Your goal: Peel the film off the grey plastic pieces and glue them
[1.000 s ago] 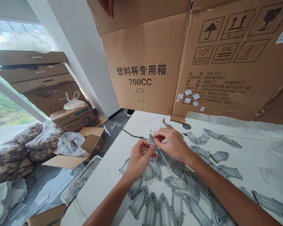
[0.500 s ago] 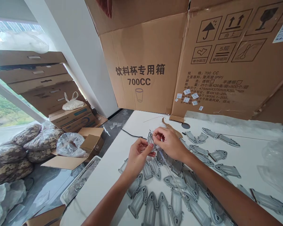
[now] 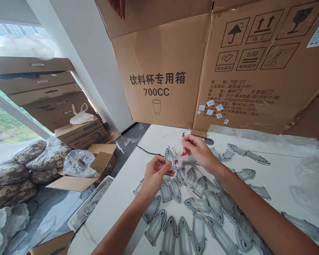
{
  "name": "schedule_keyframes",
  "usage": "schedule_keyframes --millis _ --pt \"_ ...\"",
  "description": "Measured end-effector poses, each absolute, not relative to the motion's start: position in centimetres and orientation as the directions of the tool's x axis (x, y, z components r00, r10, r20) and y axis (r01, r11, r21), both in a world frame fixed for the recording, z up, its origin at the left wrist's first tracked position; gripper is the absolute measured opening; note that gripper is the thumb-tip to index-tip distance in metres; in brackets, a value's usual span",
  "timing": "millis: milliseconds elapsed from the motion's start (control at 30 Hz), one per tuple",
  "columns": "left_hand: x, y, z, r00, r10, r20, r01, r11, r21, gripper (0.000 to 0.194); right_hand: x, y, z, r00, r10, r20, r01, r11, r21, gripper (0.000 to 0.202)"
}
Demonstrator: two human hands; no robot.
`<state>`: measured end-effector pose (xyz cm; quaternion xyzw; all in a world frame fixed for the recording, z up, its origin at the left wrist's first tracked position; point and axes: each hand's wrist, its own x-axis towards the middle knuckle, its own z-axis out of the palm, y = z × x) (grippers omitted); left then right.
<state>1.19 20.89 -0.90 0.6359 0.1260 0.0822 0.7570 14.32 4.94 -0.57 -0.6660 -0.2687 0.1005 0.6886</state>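
My left hand pinches a grey, translucent arched plastic piece with a pointed top, holding it up over the white table. Right behind that piece is a white hot glue gun with a red switch and an orange part, partly hidden; a clear glue stick seems to run from it. To the right, my right hand is raised with fingers pressed together; whatever is between them cannot be made out. Many similar arched pieces lie around my forearms, some joined in pairs.
A large cardboard box wall stands along the table's back. Clear plastic film lies at the right. To the left on the floor are a white basket, an open carton and stuffed bags. A black cable crosses the table edge.
My right hand has moved away from the plastic piece, up and to the right, uncovering the glue gun. My left hand stays in place with the piece, now showing more of its face.
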Motion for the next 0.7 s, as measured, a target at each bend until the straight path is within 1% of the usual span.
schedule_keyframes --millis 100,167,267,300,367,400,433,467,500,567,633,700 --pt "1.1 20.9 -0.7 0.957 0.275 -0.097 0.048 0.178 0.983 0.046 15.6 4.2 -0.7 0.898 0.417 0.137 0.086 0.14 -0.986 0.031" --pt "1.1 20.9 -0.6 0.957 0.275 -0.098 0.049 0.179 0.983 0.046 16.4 3.5 -1.0 0.922 0.373 0.103 0.062 0.12 -0.991 0.036" --pt "1.1 20.8 -0.7 0.958 0.27 -0.097 0.047 0.187 0.981 0.047 17.4 2.3 -1.5 0.938 0.332 0.097 0.084 0.052 -0.995 0.044" --pt "1.1 20.8 -0.7 0.959 0.268 -0.097 0.046 0.191 0.981 0.047 17.7 1.9 -1.7 0.939 0.325 0.108 0.107 0.021 -0.994 0.044" --pt "1.2 20.8 -0.9 0.959 0.265 -0.097 0.045 0.195 0.98 0.048 17.9 1.6 -1.9 0.923 0.339 0.181 0.211 -0.052 -0.976 0.033" --pt "1.3 20.8 -1.0 0.96 0.264 -0.096 0.045 0.193 0.98 0.047 17.8 1.6 -1.9 0.903 0.359 0.237 0.287 -0.092 -0.953 0.03" --pt "1.3 20.8 -1.1 0.96 0.265 -0.094 0.045 0.187 0.981 0.047 17.7 1.7 -1.8 0.876 0.385 0.291 0.363 -0.126 -0.923 0.033" --pt "1.3 20.8 -1.2 0.96 0.266 -0.092 0.044 0.179 0.983 0.046 17.4 1.9 -1.5 0.845 0.426 0.324 0.417 -0.146 -0.897 0.035" --pt "1.3 20.9 -1.2 0.96 0.264 -0.088 0.044 0.168 0.985 0.044 17.0 2.1 -1.2 0.817 0.477 0.323 0.435 -0.143 -0.889 0.033" --pt "1.3 20.9 -1.3 0.963 0.257 -0.083 0.045 0.148 0.988 0.043 16.0 2.7 -0.4 0.751 0.616 0.237 0.369 -0.095 -0.924 0.029" --pt "1.3 20.9 -1.2 0.965 0.252 -0.073 0.041 0.131 0.99 0.043 14.9 3.3 0.4 0.659 0.739 0.14 0.246 -0.036 -0.969 0.033" --pt "1.2 20.9 -1.2 0.966 0.254 -0.057 0.029 0.113 0.993 0.042 14.2 3.7 0.6 0.62 0.777 0.11 0.183 -0.007 -0.983 0.031"
